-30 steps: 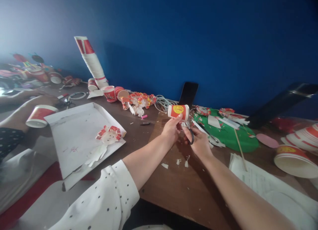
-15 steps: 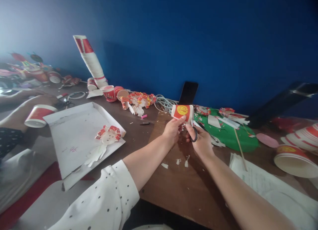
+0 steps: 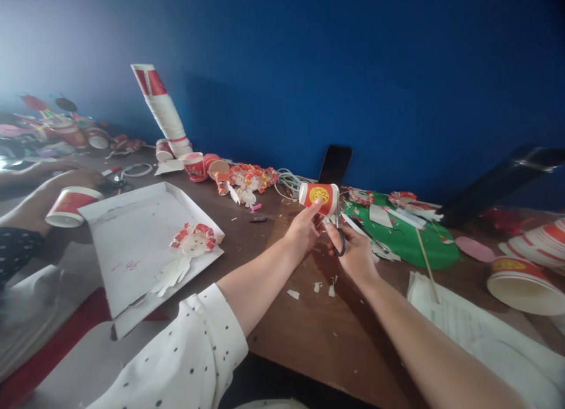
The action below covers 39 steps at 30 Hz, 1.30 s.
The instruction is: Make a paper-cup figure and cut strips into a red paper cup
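Observation:
My left hand (image 3: 305,225) grips a red and white paper cup (image 3: 318,197) with a yellow emblem, tipped on its side above the table, thumb on the emblem. My right hand (image 3: 353,250) is closed round the black-handled scissors (image 3: 341,240). Their blades stand upright at the cup's right end; whether they are cutting into it is too small to tell. White paper scraps (image 3: 318,287) lie on the brown table (image 3: 304,338) below my hands.
Left, a white box lid (image 3: 128,238) bears a cut-paper figure (image 3: 194,242). A tall cup stack (image 3: 163,112) leans behind it; a co-worker's arm (image 3: 35,191) is far left. A phone (image 3: 335,165) leans on the wall. Right are a green sheet (image 3: 415,247) and papers (image 3: 468,321).
The cup has shifted slightly left and turned a little in my left hand. My right hand and the scissors have moved slightly left and down with it.

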{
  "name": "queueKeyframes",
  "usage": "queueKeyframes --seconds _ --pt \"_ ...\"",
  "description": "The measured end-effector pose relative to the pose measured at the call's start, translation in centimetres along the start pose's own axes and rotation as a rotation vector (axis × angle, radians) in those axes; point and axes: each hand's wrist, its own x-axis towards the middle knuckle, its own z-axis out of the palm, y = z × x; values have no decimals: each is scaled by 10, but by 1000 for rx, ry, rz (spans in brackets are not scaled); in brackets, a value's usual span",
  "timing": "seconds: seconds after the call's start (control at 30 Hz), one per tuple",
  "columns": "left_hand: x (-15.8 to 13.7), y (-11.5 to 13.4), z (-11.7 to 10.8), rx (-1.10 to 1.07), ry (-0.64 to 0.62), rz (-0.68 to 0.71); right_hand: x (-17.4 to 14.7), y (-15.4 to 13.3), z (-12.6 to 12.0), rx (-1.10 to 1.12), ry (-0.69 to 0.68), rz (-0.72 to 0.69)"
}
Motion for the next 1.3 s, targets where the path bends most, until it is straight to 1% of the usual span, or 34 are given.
queueKeyframes --seconds 0.1,0.3,0.5,0.87,1.03,1.13,1.3 --pt "3 1 -2 26 -63 16 0 0 1 21 2 20" --pt "5 -2 -5 48 -91 62 3 1 0 155 22 57" --pt "3 -3 -5 65 -104 86 4 3 0 217 28 67" --pt "5 -3 -6 79 -107 82 3 2 -4 135 19 39" --pt "7 -4 -6 109 -104 79 5 2 -6 96 0 51" --pt "10 -5 -8 131 -96 83 4 -2 -7 60 15 59" --pt "13 -6 -11 159 -126 92 4 -5 -7 20 57 55"
